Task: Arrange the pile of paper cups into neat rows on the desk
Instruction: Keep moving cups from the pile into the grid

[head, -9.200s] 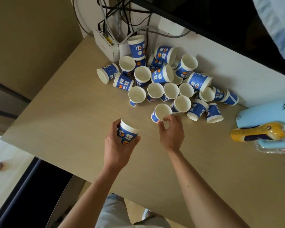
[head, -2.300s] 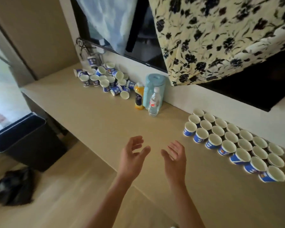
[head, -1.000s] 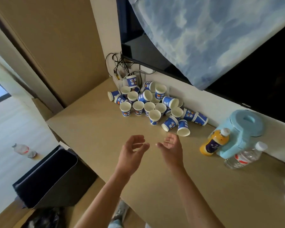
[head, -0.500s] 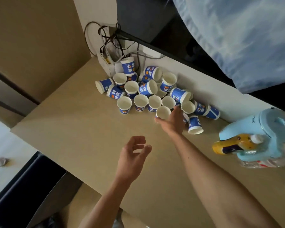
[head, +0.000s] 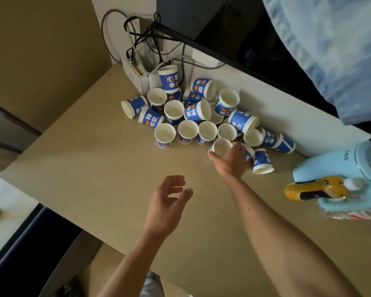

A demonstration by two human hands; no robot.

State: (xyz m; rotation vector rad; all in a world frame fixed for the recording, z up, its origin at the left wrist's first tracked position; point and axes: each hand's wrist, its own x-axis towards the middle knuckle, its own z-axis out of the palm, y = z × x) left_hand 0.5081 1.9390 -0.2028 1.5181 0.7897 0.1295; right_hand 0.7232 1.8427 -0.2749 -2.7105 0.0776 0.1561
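A pile of blue-and-white paper cups lies at the back of the wooden desk, against the wall; some stand upright, others lie on their sides. My right hand is at the pile's near edge, fingers curled round an upright cup. My left hand hovers over the desk nearer to me, fingers loosely spread, holding nothing.
A light blue kettle, a yellow bottle and a clear plastic bottle stand at the right. A white router with tangled cables sits behind the pile. A dark monitor hangs above. The desk's left edge drops to the floor.
The view has swung from the arranged rows back to the pile. My right hand reached forward and closed its fingers round a cup at the pile's near edge. My left hand stays open.
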